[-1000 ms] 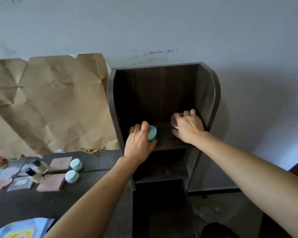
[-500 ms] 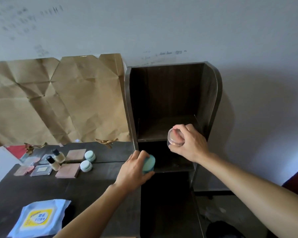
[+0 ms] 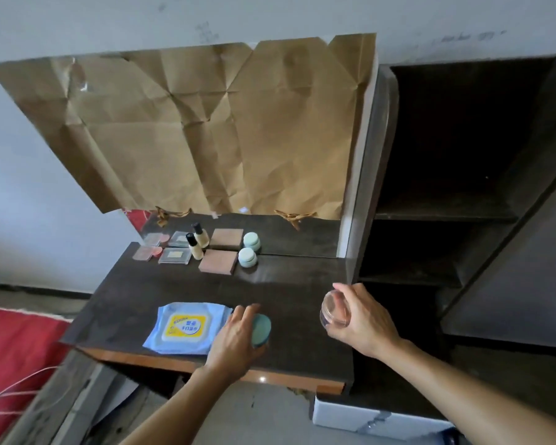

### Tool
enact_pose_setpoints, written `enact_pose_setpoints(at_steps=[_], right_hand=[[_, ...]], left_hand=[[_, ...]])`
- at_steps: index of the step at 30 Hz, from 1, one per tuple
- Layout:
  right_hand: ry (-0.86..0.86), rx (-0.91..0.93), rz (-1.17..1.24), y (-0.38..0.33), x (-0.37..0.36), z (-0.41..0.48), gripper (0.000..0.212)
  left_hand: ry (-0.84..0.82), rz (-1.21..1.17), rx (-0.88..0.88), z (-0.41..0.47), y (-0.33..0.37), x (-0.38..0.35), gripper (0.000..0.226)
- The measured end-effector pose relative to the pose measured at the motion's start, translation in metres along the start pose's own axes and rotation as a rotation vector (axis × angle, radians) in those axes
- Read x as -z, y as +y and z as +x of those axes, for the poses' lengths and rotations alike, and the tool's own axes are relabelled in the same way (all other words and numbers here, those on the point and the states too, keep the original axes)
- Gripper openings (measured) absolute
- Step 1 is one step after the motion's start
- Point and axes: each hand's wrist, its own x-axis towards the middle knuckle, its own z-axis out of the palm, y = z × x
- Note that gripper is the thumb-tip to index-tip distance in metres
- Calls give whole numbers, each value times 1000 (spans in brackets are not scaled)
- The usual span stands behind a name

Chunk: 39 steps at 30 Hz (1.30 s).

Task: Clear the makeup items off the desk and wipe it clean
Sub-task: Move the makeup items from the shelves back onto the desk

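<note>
Left hand (image 3: 235, 338) wraps teal jar (image 3: 261, 330) low over desk (image 3: 174, 284) front, beside wipes pack (image 3: 187, 327) — likely kept handy for wiping. Right hand (image 3: 363, 322) clasps clear jar (image 3: 334, 313) in air. Farther back, palette (image 3: 219, 261), bottle (image 3: 194, 248) and pale jar (image 3: 247, 257) wait in row. Shelf unit (image 3: 446, 213) on right — probable destination.

Wipes pack (image 3: 185, 327) at desk (image 3: 180, 284) front; left hand (image 3: 235, 338) with tub (image 3: 261, 329) just right of it, right hand (image 3: 363, 322) with pot (image 3: 333, 311) further right. Compacts (image 3: 175, 255), bottle (image 3: 195, 247), palette (image 3: 218, 261), jar (image 3: 247, 257) along desk back. Shelf unit (image 3: 463, 213) right of desk.
</note>
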Motion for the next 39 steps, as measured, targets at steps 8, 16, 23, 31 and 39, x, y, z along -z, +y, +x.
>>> enact_pose_setpoints(at_steps=[8,16,23,31,39], right_hand=[[-57,-83,3,-4,-58,72,86],[-45,-197,-19,14,-119,188,74],[-28,-193,3,32,-144,243,57],[2,-221,17,44,-164,251,55],[8,-245,-62,39,-162,234,72]], left_hand=[[-93,97,29,47,-38,-1,63],[-202,200,-23,179,-63,-15,54],[-304,237,-76,268,-73,-48,55],[-312,261,-127,312,-86,-72,58],[-285,175,-140,301,-97,-64,71]])
